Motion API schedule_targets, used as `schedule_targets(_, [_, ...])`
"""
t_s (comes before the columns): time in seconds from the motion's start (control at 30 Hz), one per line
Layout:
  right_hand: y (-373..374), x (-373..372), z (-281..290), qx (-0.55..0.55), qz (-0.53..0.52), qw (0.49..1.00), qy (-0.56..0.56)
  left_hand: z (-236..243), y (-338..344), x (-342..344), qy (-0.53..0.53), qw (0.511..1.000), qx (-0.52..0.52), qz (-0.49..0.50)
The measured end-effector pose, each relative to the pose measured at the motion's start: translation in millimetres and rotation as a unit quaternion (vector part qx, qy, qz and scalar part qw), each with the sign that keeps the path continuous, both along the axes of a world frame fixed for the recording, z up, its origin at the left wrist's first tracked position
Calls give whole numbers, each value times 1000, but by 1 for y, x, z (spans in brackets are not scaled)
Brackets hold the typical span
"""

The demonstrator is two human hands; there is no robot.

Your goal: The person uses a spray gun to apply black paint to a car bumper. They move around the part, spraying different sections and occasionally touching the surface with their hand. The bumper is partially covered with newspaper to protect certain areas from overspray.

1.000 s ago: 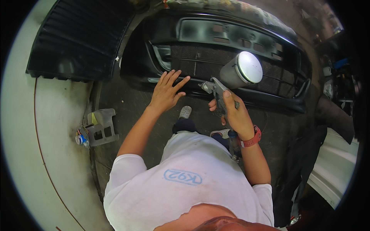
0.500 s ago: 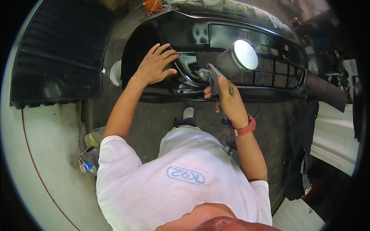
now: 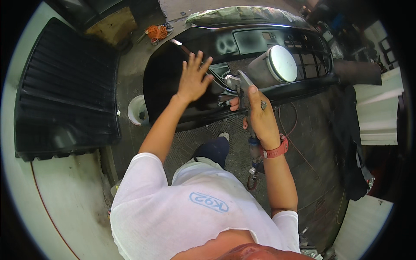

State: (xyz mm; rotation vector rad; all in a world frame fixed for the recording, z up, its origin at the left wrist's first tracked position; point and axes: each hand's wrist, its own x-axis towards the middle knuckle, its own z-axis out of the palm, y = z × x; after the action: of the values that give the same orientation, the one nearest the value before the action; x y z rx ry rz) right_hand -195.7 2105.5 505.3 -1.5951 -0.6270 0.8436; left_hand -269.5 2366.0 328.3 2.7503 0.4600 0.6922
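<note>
In front of me lies a glossy black car bumper (image 3: 173,82) with grille openings on its right part. My right hand (image 3: 261,115) is wrapped round the grip of a spray gun (image 3: 243,86), thumb up along its back. A round metal cup with a pale lid (image 3: 284,63) sits on the gun, and its nozzle points left toward the bumper. A blue fitting (image 3: 254,147) hangs below the grip. My left hand (image 3: 194,80) is spread open over the bumper's left part, holding nothing; whether it touches the surface I cannot tell.
A ribbed black panel (image 3: 69,86) stands at the left, with a white bucket (image 3: 138,110) beside the bumper's left end. An orange bundle (image 3: 156,32) lies behind. Plastic sheeting (image 3: 247,15) runs along the far edge. A thin hose (image 3: 294,138) trails across the floor at right.
My left hand has moved right and slightly down, its fingers more spread. The view has turned and shifted left, showing more of the bucket. The spray gun stays in my right hand.
</note>
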Motion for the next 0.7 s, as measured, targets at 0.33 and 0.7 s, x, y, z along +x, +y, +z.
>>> schedule_targets(0.33, [27,-57,9,-5,-135,991,-18,37,44,146,26,996,-40,70])
schedule_targets(0.7, [127,-89,8,-52,-147,988,-22,26,138,104,85,968,-232,35])
